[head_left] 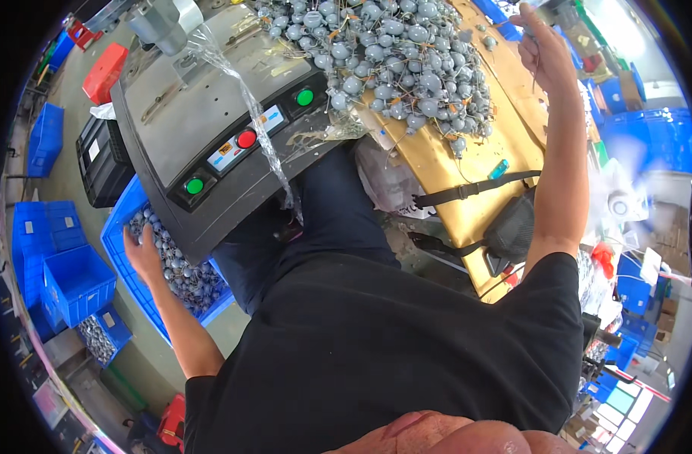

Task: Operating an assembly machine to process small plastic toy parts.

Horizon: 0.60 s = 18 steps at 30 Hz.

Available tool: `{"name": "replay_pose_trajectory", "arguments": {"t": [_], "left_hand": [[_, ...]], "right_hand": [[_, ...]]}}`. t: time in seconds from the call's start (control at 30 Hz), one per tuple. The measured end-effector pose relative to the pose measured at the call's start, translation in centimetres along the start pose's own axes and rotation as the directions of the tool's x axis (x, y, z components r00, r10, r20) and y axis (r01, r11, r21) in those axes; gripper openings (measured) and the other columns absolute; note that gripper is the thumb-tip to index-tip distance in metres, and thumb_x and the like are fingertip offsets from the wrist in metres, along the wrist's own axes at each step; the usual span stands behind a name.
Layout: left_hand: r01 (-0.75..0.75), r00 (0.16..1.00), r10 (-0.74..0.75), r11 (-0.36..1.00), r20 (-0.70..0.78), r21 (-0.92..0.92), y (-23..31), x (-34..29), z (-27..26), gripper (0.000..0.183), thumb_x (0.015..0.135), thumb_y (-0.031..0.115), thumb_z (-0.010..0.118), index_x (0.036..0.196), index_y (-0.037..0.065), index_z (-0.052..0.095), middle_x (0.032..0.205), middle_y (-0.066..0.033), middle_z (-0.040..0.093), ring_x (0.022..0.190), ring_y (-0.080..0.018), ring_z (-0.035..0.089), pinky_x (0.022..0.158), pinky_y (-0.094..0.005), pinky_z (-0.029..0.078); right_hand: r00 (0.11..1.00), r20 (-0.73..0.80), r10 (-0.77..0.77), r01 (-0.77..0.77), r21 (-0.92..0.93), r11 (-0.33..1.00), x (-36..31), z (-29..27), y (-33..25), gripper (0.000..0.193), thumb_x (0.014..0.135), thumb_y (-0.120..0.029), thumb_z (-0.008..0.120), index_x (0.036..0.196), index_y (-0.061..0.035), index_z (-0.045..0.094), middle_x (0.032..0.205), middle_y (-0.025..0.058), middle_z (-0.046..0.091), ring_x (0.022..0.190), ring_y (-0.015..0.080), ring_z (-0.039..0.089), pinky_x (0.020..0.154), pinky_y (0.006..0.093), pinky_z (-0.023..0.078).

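My left hand [142, 257] is over the left edge of a blue bin [172, 333], fingers apart and nothing seen in them. In that bin lie many small round grey parts [183, 280] with thin leads. Far to the right, my right hand [546, 53] is raised over the table, its fingers curled closed around a small grey part [529, 34] with a thin wire hanging below; its exact shape is partly hidden. Nearer the middle, a large heap of round grey parts with wire leads [406, 64] covers the golden-brown tabletop [452, 170].
A grey machine [217, 98] with green buttons and a red button [246, 139] stands ahead of me. A clear plastic strip [257, 113] hangs across it. On the table lie a black strapped bag [512, 227] and a small teal object [499, 169]. Blue bins [80, 274] stand left.
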<state>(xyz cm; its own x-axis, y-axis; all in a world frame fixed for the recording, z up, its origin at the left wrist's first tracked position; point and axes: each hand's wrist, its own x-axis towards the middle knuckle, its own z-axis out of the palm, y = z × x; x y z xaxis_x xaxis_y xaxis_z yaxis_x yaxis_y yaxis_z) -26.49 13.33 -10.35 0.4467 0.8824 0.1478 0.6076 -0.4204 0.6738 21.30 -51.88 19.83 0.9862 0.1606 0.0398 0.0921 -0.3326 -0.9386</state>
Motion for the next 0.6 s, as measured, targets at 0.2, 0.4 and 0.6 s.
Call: {"name": "replay_pose_trajectory", "arguments": {"t": [0.2, 0.4, 0.6], "left_hand": [[-0.288, 0.938, 0.323, 0.927, 0.123, -0.239, 12.0, -4.5, 6.2, 0.092, 0.083, 0.033, 0.087, 0.153, -0.008, 0.044, 0.145, -0.0266, 0.058, 0.135, -0.0370, 0.056, 0.115, -0.0421, 0.042], [-0.274, 0.959, 0.283, 0.944, 0.026, -0.183, 12.9, -6.1, 6.8, 0.098, 0.079, 0.034, 0.089, 0.157, 0.000, 0.040, 0.143, -0.0275, 0.055, 0.131, -0.0436, 0.056, 0.111, -0.0466, 0.045], [-0.247, 0.968, 0.249, 0.952, -0.010, -0.179, 12.5, -6.3, 6.6, 0.098, 0.077, 0.033, 0.089, 0.155, -0.002, 0.042, 0.141, -0.0281, 0.058, 0.131, -0.0458, 0.056, 0.111, -0.0488, 0.046]], "right_hand": [[0.963, 0.268, -0.027, 0.075, -0.167, 0.983, -3.7, 3.8, -5.5, 0.045, 0.105, -0.043, 0.057, 0.118, -0.0026, 0.072, 0.072, -0.0034, 0.054, 0.060, 0.0061, 0.048, 0.056, 0.0243, 0.037], [0.628, 0.778, 0.000, 0.282, -0.227, 0.932, -8.6, 14.7, -9.0, 0.033, 0.103, -0.022, 0.064, 0.127, -0.0008, 0.070, 0.081, 0.0000, 0.067, 0.067, 0.0049, 0.057, 0.057, 0.0229, 0.046], [0.457, 0.866, -0.206, 0.505, -0.062, 0.861, -9.2, 30.8, -12.3, 0.017, 0.093, -0.013, 0.072, 0.103, -0.0007, 0.065, 0.076, 0.0010, 0.064, 0.067, 0.0055, 0.059, 0.060, 0.0263, 0.047]]}}
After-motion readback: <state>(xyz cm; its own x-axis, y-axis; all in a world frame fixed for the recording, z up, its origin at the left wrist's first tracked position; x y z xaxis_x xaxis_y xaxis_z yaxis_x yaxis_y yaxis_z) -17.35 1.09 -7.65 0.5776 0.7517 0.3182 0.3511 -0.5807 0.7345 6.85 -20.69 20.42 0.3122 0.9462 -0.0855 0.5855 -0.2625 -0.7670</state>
